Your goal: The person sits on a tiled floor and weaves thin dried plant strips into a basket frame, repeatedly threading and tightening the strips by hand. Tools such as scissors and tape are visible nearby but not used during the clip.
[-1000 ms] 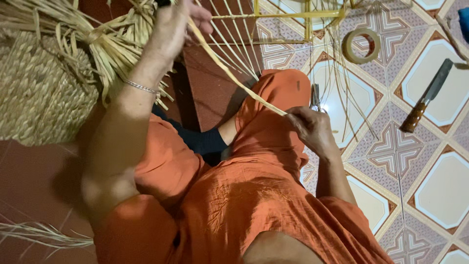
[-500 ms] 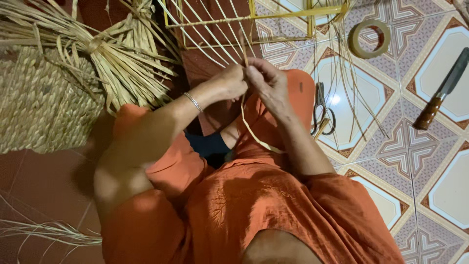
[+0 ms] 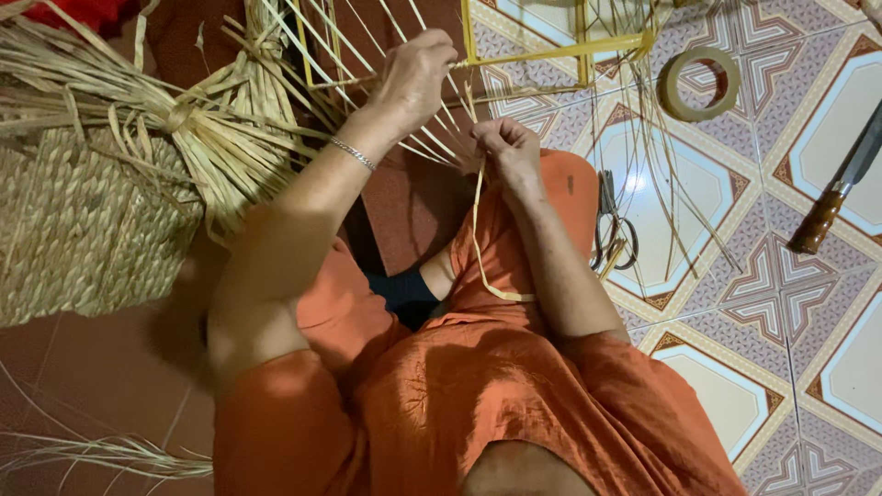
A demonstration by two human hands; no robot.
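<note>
Straw strip (image 3: 480, 234) is pinched at its top end in the closed grip of the right hand (image 3: 503, 147), hanging down toward 6 o'clock and curling at the lap; its long axis runs near vertical. Left hand (image 3: 415, 73), at 10 o'clock from the right, is closed on the thin strands (image 3: 367, 64) strung on the yellow frame (image 3: 551, 50). Judging by the mostly bare strands, weaving looks barely begun. Scissors (image 3: 614, 225) lie at 3 o'clock, a woven basket (image 3: 83, 220) at 9 o'clock.

head cam | worn on head | faces steeply down | close over lap
</note>
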